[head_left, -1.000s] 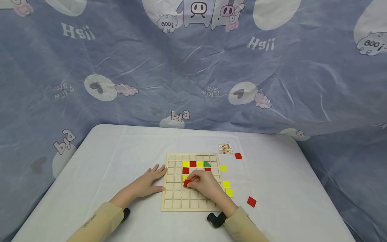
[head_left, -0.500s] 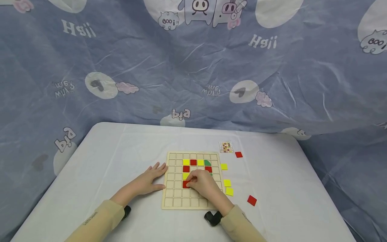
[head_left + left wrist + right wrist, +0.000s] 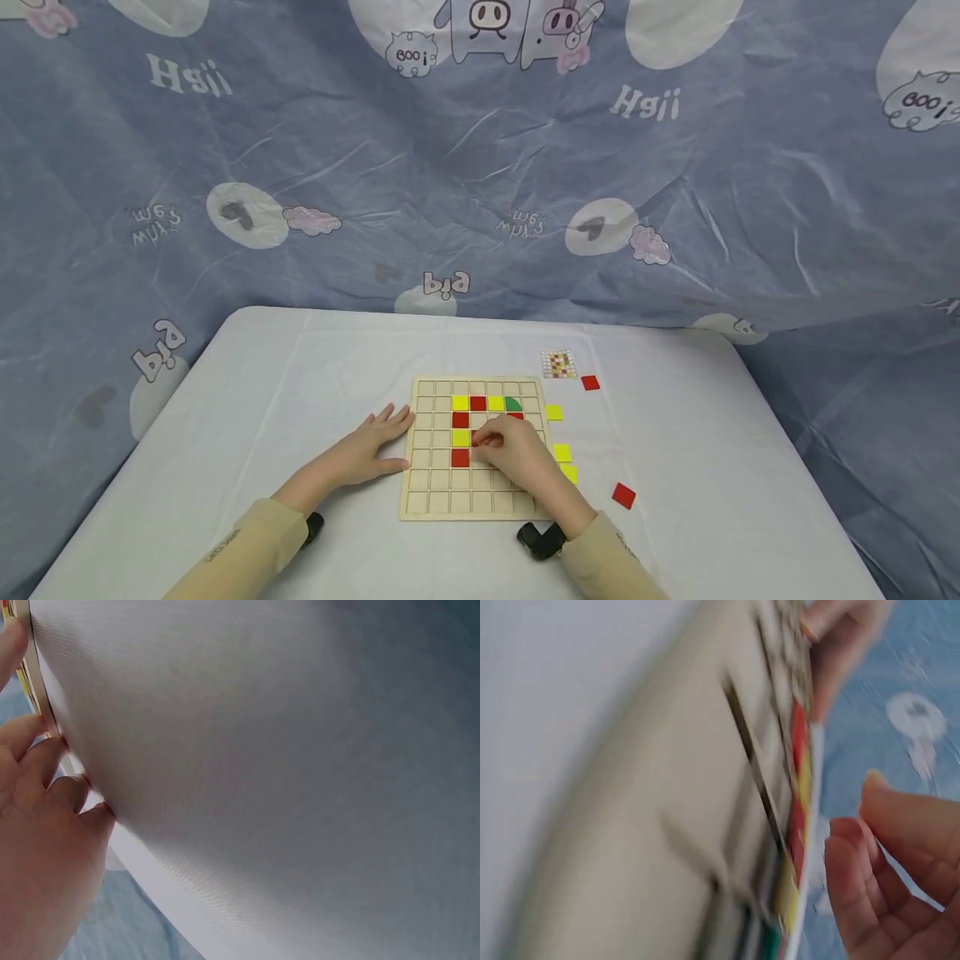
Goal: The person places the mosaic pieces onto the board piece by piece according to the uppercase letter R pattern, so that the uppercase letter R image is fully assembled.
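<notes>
A square wooden grid board (image 3: 438,504) lies on the table with yellow, red and green tiles in its cells. My left hand (image 3: 358,452) rests at the board's left edge, fingers spread; in the left wrist view its fingertips touch the rim. My right hand (image 3: 517,454) hovers over the board's middle, hiding some cells. In the right wrist view its thumb and fingers are loosely bent with nothing between them. Just left of it, a red tile (image 3: 460,457) sits flat in a cell below a yellow tile (image 3: 461,437). Another bit of red shows at its fingertips, mostly hidden.
Right of the board lie loose yellow tiles (image 3: 562,453) and a red tile (image 3: 624,496). A small printed pattern card (image 3: 558,364) and another red tile (image 3: 590,382) lie near the far right corner. Patterned blue cloth (image 3: 480,167) hangs behind the white table (image 3: 337,350).
The red tile that the right hand held has been set flat into its cell and let go. The right hand has drawn slightly up and right. The left hand stays put.
</notes>
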Tool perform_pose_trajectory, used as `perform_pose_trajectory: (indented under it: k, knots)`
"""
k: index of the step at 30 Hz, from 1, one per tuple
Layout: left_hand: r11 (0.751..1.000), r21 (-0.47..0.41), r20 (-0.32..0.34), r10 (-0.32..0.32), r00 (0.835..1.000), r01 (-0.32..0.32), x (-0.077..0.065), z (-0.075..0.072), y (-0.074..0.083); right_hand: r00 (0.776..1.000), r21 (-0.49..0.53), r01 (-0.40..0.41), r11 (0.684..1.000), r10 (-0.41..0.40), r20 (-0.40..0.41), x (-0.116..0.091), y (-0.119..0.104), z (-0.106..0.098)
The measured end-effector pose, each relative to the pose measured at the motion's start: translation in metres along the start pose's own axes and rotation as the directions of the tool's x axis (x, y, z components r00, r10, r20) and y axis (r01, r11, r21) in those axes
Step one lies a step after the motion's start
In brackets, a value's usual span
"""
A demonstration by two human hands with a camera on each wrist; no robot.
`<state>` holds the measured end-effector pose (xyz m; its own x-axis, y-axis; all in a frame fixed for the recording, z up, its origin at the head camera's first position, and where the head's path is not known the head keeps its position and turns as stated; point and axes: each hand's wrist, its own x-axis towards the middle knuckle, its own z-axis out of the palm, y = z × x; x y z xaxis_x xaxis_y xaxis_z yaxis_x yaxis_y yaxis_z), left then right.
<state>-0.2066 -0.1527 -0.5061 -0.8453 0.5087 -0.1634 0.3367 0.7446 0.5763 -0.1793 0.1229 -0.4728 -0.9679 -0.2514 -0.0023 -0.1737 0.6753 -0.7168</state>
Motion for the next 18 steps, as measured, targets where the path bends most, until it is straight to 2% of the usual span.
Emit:
perform_pose_trajectory:
  k: [5,11,14,18]
  knots:
    - [1.0,-0.002,0.0,0.0,1.0,0.0,0.001,0.0,0.0,0.994,0.071,-0.085,0.994,0.089,-0.063,-0.008,0.018,-0.033]
    - [1.0,-0.001,0.0,0.009,1.0,-0.009,0.001,0.0,0.0,0.969,0.026,-0.223,0.975,0.224,-0.106,-0.018,0.049,-0.066]
    - [1.0,-0.006,-0.003,0.011,1.0,-0.011,0.001,0.0,0.0,0.962,0.013,-0.256,0.967,0.256,-0.097,-0.023,0.063,-0.076]
    - [1.0,-0.013,-0.001,0.004,1.0,-0.004,0.0,0.0,0.0,0.955,-0.009,-0.29,0.957,0.288,-0.07,-0.03,0.076,-0.079]
